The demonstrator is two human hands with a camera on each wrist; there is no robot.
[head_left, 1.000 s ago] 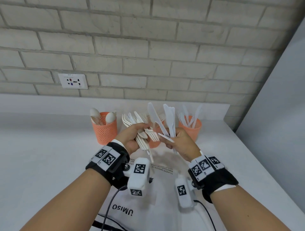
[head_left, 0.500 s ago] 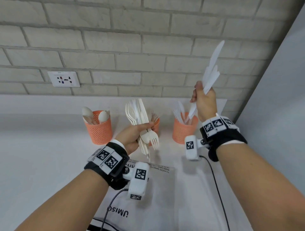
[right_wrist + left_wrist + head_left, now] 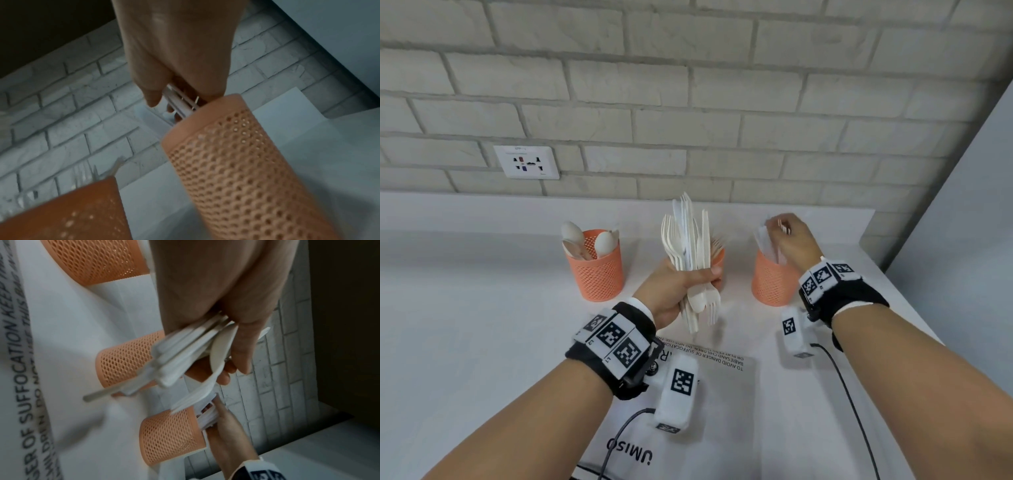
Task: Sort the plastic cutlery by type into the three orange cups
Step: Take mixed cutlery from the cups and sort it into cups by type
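Observation:
Three orange mesh cups stand in a row on the white counter. The left cup [image 3: 595, 270] holds spoons. The middle cup [image 3: 717, 257] is mostly hidden behind my left hand [image 3: 681, 284], which grips a mixed bundle of white forks, knives and a spoon [image 3: 690, 253] upright in front of it. My right hand [image 3: 789, 236] is over the right cup [image 3: 770, 281] and pinches white knives [image 3: 765, 240] whose lower ends are inside it. In the right wrist view my fingers [image 3: 152, 95] curl on the knife handles [image 3: 180, 100] at that cup's rim [image 3: 205, 113].
A clear plastic bag with black print [image 3: 709, 394] lies flat on the counter under my wrists. A brick wall with a socket [image 3: 527, 161] rises behind the cups. A grey panel [image 3: 962, 240] borders the counter on the right.
My right hand, raised high with the knives half a second ago, has come down onto the right cup and lowered them in. The left hand's bundle has tipped more upright.

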